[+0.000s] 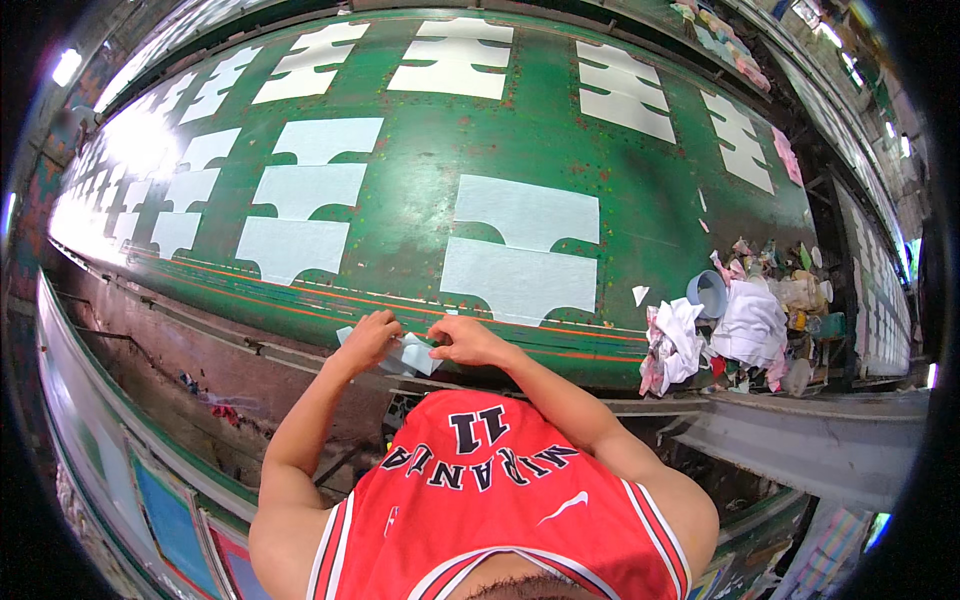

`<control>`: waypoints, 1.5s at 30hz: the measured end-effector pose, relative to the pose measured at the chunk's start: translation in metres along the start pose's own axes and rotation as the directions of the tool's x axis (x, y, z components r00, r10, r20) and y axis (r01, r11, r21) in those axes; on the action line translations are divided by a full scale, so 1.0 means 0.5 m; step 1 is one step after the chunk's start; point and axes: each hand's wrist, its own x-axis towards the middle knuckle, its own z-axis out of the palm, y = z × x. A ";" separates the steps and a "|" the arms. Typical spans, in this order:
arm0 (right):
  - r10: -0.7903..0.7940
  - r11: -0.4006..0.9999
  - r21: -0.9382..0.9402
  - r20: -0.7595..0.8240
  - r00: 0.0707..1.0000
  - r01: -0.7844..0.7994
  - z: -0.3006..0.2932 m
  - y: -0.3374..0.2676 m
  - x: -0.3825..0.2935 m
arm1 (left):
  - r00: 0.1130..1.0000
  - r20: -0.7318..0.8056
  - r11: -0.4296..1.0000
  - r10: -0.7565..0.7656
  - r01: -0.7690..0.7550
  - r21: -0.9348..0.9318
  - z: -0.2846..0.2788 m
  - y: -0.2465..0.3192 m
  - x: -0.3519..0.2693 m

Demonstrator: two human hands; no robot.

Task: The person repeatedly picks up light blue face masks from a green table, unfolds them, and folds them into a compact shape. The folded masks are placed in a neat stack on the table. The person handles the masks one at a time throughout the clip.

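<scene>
At the near edge of the green printing table, a pale fabric piece (418,358) lies crumpled between my hands. My left hand (367,343) has its fingers bent over this fabric, and a corner sticks out past its far side. Thumb and fingers of my right hand (474,342) pinch at the fabric's right end; my fingers partly hide the contact. Just beyond the right hand, a small pale scrap (451,312) is on the table. Ahead of it, cut fabric panels (521,277) with curved notches lie flat, one adjoining another.
The long green table (420,180) carries several rows of similar panels. At right stand a blue-grey bucket (706,292), crumpled white cloths (750,322) and several plastic containers (806,292). A metal beam (810,442) runs at lower right. Framed screens (172,517) lean at lower left.
</scene>
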 end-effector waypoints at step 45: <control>0.279 0.934 0.025 -0.672 0.686 -0.356 -0.316 0.086 -0.252 | 0.971 -0.106 0.973 0.215 -0.223 -0.061 -0.108 0.172 0.223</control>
